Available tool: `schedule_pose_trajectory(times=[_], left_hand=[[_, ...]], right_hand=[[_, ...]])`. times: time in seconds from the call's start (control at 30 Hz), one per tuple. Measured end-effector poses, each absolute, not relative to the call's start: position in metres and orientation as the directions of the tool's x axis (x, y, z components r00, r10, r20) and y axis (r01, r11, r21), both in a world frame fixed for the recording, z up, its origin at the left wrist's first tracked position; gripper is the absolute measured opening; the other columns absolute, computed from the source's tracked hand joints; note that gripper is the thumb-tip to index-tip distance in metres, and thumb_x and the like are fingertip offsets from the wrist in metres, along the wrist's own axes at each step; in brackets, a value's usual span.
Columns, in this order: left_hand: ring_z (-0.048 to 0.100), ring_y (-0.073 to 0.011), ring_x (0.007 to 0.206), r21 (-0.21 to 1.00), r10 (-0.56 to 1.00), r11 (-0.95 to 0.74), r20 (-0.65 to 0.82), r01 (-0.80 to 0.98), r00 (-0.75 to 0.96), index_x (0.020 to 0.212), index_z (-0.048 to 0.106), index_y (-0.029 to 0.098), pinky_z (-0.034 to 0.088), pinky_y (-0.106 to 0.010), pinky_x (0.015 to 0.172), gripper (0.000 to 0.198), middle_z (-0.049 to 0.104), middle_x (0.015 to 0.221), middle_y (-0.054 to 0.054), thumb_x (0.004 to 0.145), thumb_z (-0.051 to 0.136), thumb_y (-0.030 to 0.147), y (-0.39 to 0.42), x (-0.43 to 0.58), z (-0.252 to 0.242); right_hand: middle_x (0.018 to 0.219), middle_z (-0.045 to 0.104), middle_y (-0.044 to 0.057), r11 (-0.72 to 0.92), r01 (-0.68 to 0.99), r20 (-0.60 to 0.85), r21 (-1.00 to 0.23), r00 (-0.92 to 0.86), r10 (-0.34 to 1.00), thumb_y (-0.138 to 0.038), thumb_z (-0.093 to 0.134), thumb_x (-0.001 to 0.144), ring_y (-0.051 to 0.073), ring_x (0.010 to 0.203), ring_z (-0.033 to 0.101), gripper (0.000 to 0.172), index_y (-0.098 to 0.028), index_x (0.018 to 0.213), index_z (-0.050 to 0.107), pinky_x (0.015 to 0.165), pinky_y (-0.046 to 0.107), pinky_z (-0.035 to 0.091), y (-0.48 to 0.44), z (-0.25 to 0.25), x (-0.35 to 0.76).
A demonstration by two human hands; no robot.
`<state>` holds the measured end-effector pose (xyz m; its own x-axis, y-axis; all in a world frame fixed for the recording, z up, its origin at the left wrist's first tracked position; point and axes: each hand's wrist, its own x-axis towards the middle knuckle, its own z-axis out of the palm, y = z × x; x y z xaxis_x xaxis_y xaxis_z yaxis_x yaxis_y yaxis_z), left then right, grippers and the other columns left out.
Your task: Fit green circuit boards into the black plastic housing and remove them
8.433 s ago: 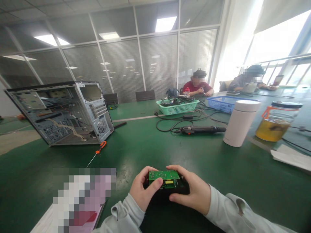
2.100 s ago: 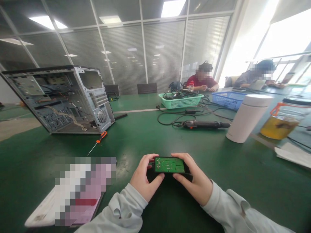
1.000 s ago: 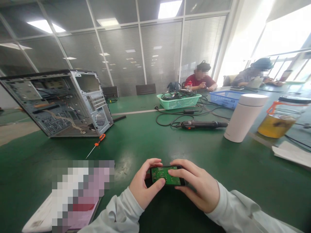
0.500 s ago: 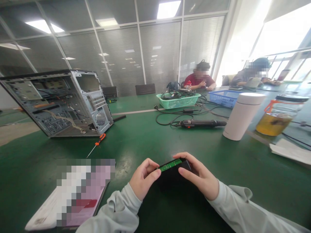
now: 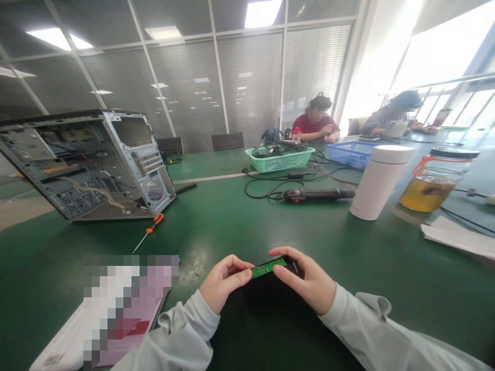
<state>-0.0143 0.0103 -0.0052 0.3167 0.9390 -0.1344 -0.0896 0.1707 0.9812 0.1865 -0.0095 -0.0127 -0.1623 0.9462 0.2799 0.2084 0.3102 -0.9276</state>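
Observation:
Both my hands hold a small black box (image 5: 270, 288) with a green circuit board (image 5: 266, 268) set in it, low over the green table (image 5: 240, 221). The board is tipped away, so I see only its near edge. My left hand (image 5: 222, 281) pinches the left end with thumb and fingers closed on it. My right hand (image 5: 305, 278) wraps the right end, fingers curled over the top edge. Grey sleeves cover both my forearms.
An open computer case (image 5: 88, 165) lies at the left, an orange-handled screwdriver (image 5: 149, 232) before it. A blurred booklet (image 5: 116, 309) is at lower left. Electric screwdriver (image 5: 313, 194), white flask (image 5: 377, 181), tea jar (image 5: 435, 180), papers (image 5: 456, 237), two baskets and two seated people beyond.
The box with the board has been tipped from face-up to edge-on toward me. My right fingers moved off the board's face to its top edge. The view shifted slightly.

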Motion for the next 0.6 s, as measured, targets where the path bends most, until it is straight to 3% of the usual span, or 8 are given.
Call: schedule_pose_trajectory(times=[0.27, 0.4, 0.5, 0.6], left_hand=[[0.049, -0.0102, 0.055, 0.981, 0.949, 0.195, -0.192, 0.014, 0.249, 0.066, 0.049, 0.017, 0.036, -0.021, 0.053, 0.036, 0.051, 0.057, 0.005, 0.062, 0.068, 0.048, 0.005, -0.010, 0.005], [0.048, -0.0119, 0.055, 0.993, 0.956, 0.018, -0.051, 0.115, 0.289, 0.080, 0.054, 0.019, 0.037, -0.023, 0.054, 0.024, 0.050, 0.059, 0.005, 0.075, 0.054, 0.042, -0.001, -0.009, 0.007], [0.055, -0.0170, 0.065, 0.951, 0.942, -0.152, 0.057, 0.269, 0.330, 0.092, 0.063, 0.019, 0.040, -0.026, 0.062, 0.031, 0.060, 0.067, 0.000, 0.082, 0.043, 0.040, -0.004, -0.009, 0.007], [0.059, -0.0205, 0.075, 0.875, 0.909, -0.279, 0.108, 0.396, 0.402, 0.086, 0.068, 0.018, 0.041, -0.027, 0.068, 0.037, 0.067, 0.077, -0.004, 0.083, 0.042, 0.044, -0.007, -0.006, 0.010]], right_hand=[[0.075, 0.055, 0.006, 0.105, 0.112, 0.077, -0.988, -0.229, 0.970, -0.052, 0.060, 0.072, 0.017, 0.063, 0.052, 0.046, -0.009, 0.087, 0.059, 0.047, 0.019, 0.043, -0.010, -0.007, 0.180], [0.066, 0.051, 0.004, 0.047, 0.104, 0.018, -0.993, -0.268, 0.963, -0.053, 0.056, 0.072, 0.016, 0.059, 0.050, 0.043, -0.011, 0.080, 0.057, 0.044, 0.018, 0.042, -0.011, 0.001, 0.180], [0.066, 0.051, 0.004, 0.024, 0.109, -0.015, -0.994, -0.343, 0.939, -0.052, 0.055, 0.073, 0.015, 0.058, 0.051, 0.042, -0.011, 0.081, 0.057, 0.043, 0.018, 0.043, -0.011, 0.004, 0.181], [0.065, 0.051, 0.003, -0.028, 0.090, -0.060, -0.996, -0.379, 0.923, -0.054, 0.057, 0.071, 0.014, 0.052, 0.050, 0.046, -0.010, 0.082, 0.057, 0.039, 0.017, 0.042, -0.010, 0.006, 0.180]])
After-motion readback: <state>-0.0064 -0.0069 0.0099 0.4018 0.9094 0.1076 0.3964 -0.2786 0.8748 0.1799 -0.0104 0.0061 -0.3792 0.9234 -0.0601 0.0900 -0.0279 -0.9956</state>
